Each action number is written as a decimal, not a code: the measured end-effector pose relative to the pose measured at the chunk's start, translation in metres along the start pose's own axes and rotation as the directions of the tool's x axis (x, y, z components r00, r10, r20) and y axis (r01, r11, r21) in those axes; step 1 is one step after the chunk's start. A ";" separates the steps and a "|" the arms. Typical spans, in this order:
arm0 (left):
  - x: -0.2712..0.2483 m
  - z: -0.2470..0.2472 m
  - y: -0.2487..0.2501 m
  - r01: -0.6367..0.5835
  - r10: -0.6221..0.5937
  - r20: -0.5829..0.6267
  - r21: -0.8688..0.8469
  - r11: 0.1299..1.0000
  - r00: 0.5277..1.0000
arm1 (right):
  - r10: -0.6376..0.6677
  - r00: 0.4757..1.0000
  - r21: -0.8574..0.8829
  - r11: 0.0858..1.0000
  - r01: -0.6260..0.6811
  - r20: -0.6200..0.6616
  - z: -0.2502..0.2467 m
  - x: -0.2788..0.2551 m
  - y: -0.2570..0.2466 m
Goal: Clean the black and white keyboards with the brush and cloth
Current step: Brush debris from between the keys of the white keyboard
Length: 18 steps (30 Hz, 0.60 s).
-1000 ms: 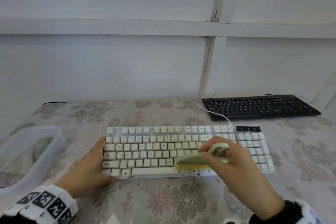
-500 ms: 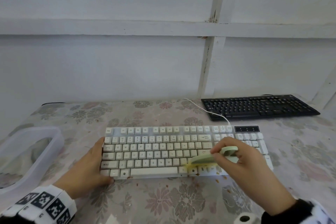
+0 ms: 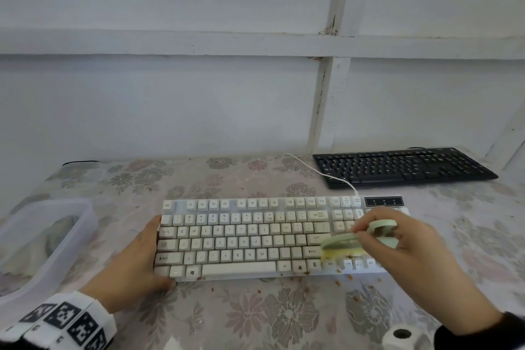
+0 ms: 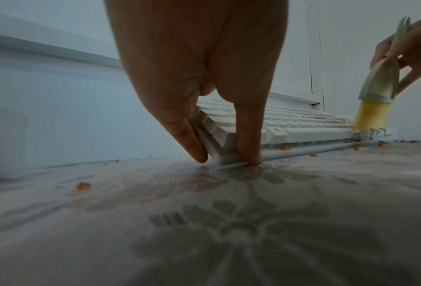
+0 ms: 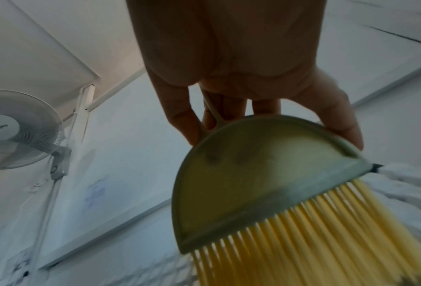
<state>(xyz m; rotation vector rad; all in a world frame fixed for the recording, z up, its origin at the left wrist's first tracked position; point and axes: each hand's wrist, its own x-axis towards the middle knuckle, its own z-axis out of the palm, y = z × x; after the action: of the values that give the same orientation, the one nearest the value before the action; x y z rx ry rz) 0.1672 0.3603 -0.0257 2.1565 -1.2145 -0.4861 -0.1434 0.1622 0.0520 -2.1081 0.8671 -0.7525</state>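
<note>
A white keyboard (image 3: 255, 236) lies at the middle of the flowered table (image 3: 255, 321). My left hand (image 3: 136, 261) holds its front left corner, thumb on the front edge and fingers on the left side (image 4: 225, 158). In my right hand (image 3: 397, 241) I grip a pale green brush (image 3: 343, 246). Its yellow bristles press on the lower right keys, near the arrow keys. The left wrist view shows the brush (image 4: 378, 87) standing on the keyboard (image 4: 302, 123). The brush (image 5: 253, 183) fills the right wrist view. The black keyboard (image 3: 403, 166) lies at the back right, untouched.
Orange-brown crumbs (image 3: 346, 278) lie along the white keyboard's front edge and on the table before it. A clear plastic tub (image 3: 85, 224) with something greyish inside stands at the left. A paper roll (image 3: 402, 334) sits at the near right. A white wall runs behind the table.
My right hand has swept the brush to the right along the lower key rows, from the middle to the right end. The left hand has stayed at the corner.
</note>
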 end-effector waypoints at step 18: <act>0.001 0.001 -0.005 -0.030 0.030 0.007 -0.035 0.999 1.000 | 0.028 0.994 -0.023 0.999 -0.031 -0.110 -0.027 0.001 0.016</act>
<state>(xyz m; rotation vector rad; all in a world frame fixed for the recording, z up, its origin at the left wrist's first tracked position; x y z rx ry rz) 0.1708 0.3608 -0.0298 2.1057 -1.2318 -0.4993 -0.1674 0.1421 0.0544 -2.0865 0.9688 -0.8525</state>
